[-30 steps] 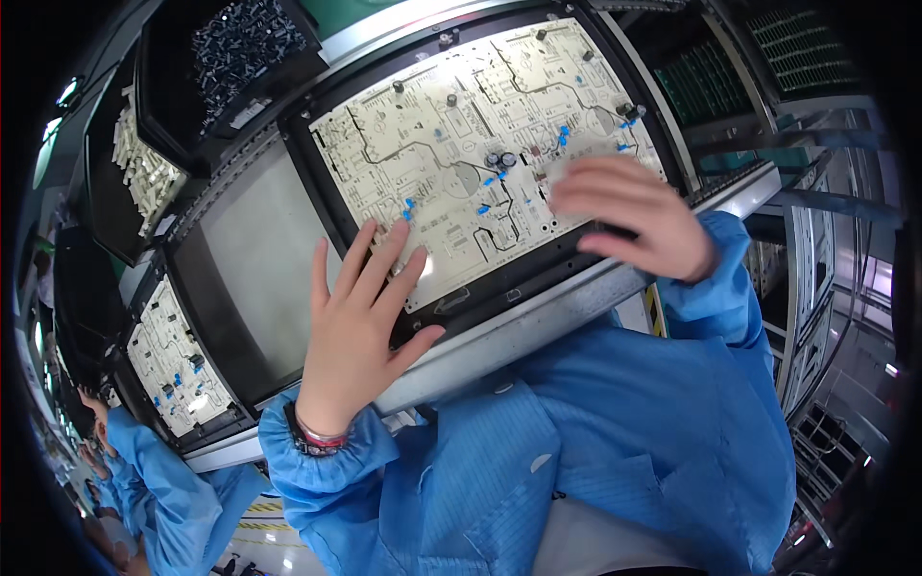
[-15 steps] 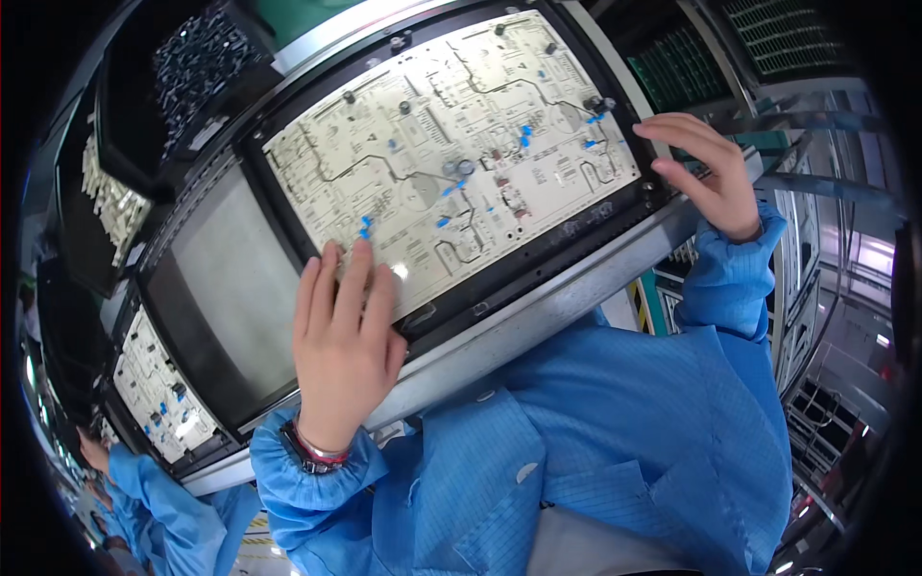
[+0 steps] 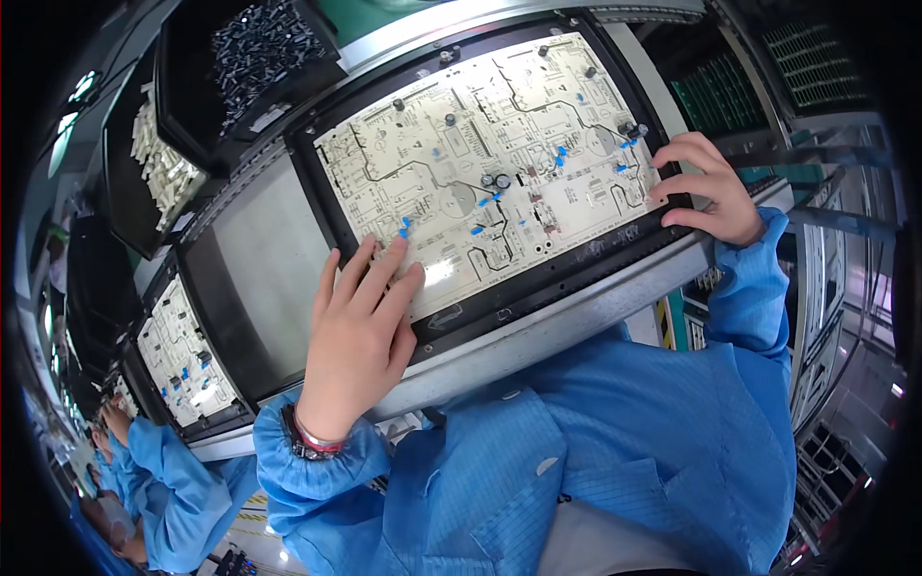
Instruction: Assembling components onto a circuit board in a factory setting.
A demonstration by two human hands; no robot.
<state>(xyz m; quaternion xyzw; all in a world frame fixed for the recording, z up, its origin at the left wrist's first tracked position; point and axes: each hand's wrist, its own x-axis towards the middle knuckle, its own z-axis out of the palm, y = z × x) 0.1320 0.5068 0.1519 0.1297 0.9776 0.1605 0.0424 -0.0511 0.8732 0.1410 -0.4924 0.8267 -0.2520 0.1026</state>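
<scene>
The person's bare left hand, fingers spread, lies over the near-left corner of a cream, rectangular circuit board. The board sits in a black rectangular frame, between both hands. The bare right hand curls at the frame's right side, thumb apart; whether it pinches anything cannot be told.
</scene>
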